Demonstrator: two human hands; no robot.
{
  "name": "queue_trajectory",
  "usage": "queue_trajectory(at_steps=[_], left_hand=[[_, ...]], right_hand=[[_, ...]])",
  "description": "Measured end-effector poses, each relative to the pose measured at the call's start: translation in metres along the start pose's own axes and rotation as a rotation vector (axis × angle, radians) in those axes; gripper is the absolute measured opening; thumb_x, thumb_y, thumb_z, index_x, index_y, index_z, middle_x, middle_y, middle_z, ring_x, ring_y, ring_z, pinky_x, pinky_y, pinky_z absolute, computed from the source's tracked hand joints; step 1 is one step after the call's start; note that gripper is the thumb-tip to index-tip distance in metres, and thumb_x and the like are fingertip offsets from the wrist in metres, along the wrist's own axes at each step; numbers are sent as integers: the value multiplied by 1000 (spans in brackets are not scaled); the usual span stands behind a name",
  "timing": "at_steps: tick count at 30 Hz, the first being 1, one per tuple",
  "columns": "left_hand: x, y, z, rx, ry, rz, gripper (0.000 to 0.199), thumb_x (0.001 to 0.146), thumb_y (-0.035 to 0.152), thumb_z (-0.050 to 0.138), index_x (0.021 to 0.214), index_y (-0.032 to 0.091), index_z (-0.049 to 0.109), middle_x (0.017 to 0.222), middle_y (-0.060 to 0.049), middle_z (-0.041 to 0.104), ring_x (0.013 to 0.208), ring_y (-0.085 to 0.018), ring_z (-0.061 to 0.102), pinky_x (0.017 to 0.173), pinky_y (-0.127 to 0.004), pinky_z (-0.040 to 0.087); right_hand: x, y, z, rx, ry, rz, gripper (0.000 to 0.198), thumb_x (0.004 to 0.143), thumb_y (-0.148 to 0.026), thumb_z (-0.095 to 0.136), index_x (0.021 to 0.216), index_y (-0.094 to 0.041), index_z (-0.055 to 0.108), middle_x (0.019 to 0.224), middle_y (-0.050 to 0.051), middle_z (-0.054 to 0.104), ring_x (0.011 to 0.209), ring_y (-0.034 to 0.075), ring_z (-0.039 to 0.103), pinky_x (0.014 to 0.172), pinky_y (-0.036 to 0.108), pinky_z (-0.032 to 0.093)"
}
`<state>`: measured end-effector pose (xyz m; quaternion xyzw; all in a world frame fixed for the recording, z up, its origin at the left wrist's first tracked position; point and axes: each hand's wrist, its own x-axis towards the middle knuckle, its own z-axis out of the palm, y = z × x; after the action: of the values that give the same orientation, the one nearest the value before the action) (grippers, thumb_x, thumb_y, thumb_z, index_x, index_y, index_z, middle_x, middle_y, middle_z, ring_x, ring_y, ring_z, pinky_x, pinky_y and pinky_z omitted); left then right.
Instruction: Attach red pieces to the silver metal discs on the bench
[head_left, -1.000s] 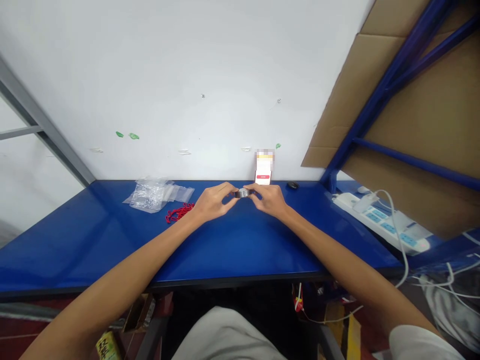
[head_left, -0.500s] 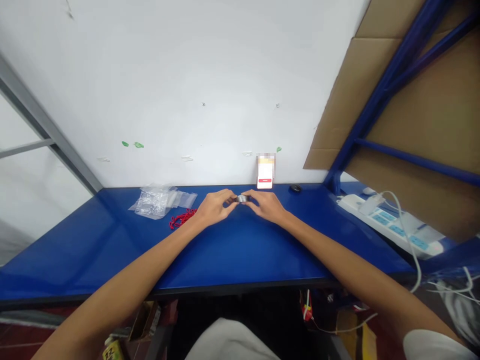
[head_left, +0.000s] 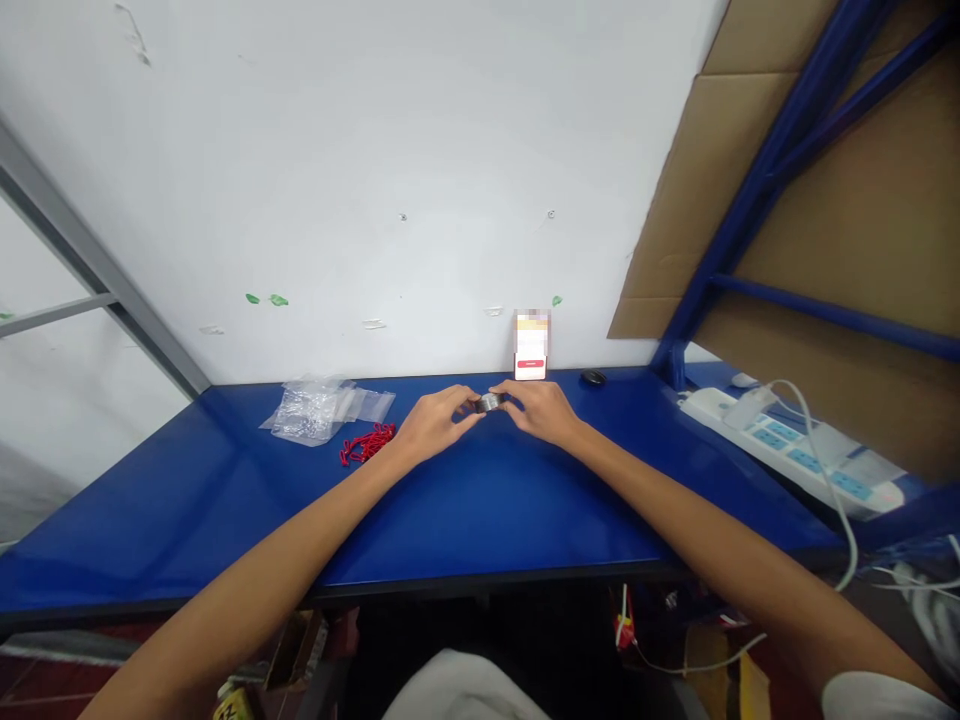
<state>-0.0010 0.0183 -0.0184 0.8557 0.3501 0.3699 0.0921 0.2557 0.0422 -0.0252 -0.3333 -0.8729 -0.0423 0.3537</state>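
Over the blue table [head_left: 480, 510], a small shiny grey object with dark ends [head_left: 490, 402] is pinched between both hands. It looks like a short band, but its exact kind is too small to make out. My left hand [head_left: 439, 418] grips its left end with thumb and fingertips. On the other end, the thumb and fingers of my right hand [head_left: 544, 408] are closed. A heap of red cords [head_left: 366, 443] lies just left of my left hand. Beyond it are clear plastic bags [head_left: 311, 410], some filled with small clear bits.
A lit phone [head_left: 531, 345] leans against the white wall behind my hands. Near it lies a small black object [head_left: 593, 377]. On the right, a white power strip [head_left: 787, 445] with a plugged-in charger and cable runs beside the blue metal frame [head_left: 739, 230].
The view has shifted slightly. Both hands stay on the grey object, which now looks a little tilted, showing more of its face.
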Motion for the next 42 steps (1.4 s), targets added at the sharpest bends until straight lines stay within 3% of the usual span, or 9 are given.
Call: queue_trajectory(at_steps=[4, 12, 17, 22, 27, 30, 34, 38, 42], left_hand=[[1, -1, 1, -18, 36, -56, 17, 103, 35, 64, 111, 22, 71, 103, -6, 77, 90, -20, 74, 83, -30, 57], [4, -1, 1, -75, -83, -114, 18, 96, 34, 72, 110, 23, 71, 107, -5, 77, 86, -19, 72, 81, -32, 57], [7, 0, 0, -477, -219, -257, 47, 89, 40, 81, 129, 21, 65, 119, -10, 76, 99, -21, 74, 90, -35, 58], [9, 3, -7, -853, -357, -406, 52, 87, 44, 86, 126, 16, 69, 109, -12, 77, 101, -24, 75, 92, -40, 60], [12, -3, -15, -1126, -417, -673, 57, 97, 65, 67, 109, 10, 77, 111, -20, 79, 100, -27, 79, 97, -39, 62], [11, -7, -12, -1221, -461, -787, 52, 102, 58, 63, 103, 8, 78, 106, -21, 80, 92, -25, 80, 87, -33, 65], [11, -6, -1, -1278, -370, -784, 35, 105, 38, 66, 97, 7, 78, 93, -18, 80, 78, -19, 78, 74, -26, 64], [12, -3, 7, -1219, -192, -775, 35, 105, 36, 65, 94, 6, 78, 82, -15, 79, 65, -15, 73, 63, -22, 60], [13, -2, 11, -1175, -85, -771, 30, 104, 34, 67, 101, 6, 76, 84, -16, 80, 65, -15, 74, 64, -23, 60]], right_hand=[[0, -1, -2, -6, -17, -36, 26, 104, -28, 65, 130, -23, 71, 122, 5, 82, 100, 24, 80, 82, 31, 57], [-3, -1, 7, -23, -24, 15, 26, 100, -18, 66, 123, -24, 73, 117, 4, 83, 96, 23, 80, 79, 30, 58], [-6, 0, 15, -53, 42, -196, 30, 100, -13, 60, 125, -22, 73, 114, 7, 83, 93, 22, 79, 83, 33, 60], [-4, -7, 14, -110, 98, -325, 25, 103, -18, 61, 125, -19, 72, 108, 10, 83, 90, 23, 79, 80, 35, 60], [-3, -7, 7, -86, 80, -298, 27, 104, -16, 56, 124, -19, 73, 116, 10, 83, 100, 24, 80, 85, 36, 61], [-4, -6, 4, -36, 7, -213, 30, 105, -18, 53, 126, -22, 75, 124, 10, 81, 112, 25, 78, 94, 39, 62], [-2, -7, 1, 48, -33, -138, 31, 105, -21, 56, 129, -24, 75, 131, 11, 78, 124, 29, 74, 105, 45, 59], [4, -10, -3, 56, -39, -114, 28, 106, -25, 60, 131, -24, 72, 133, 10, 77, 120, 28, 74, 104, 44, 58], [5, -6, -1, 146, -69, -29, 34, 102, -25, 65, 136, -25, 65, 132, 9, 77, 115, 27, 75, 99, 43, 59]])
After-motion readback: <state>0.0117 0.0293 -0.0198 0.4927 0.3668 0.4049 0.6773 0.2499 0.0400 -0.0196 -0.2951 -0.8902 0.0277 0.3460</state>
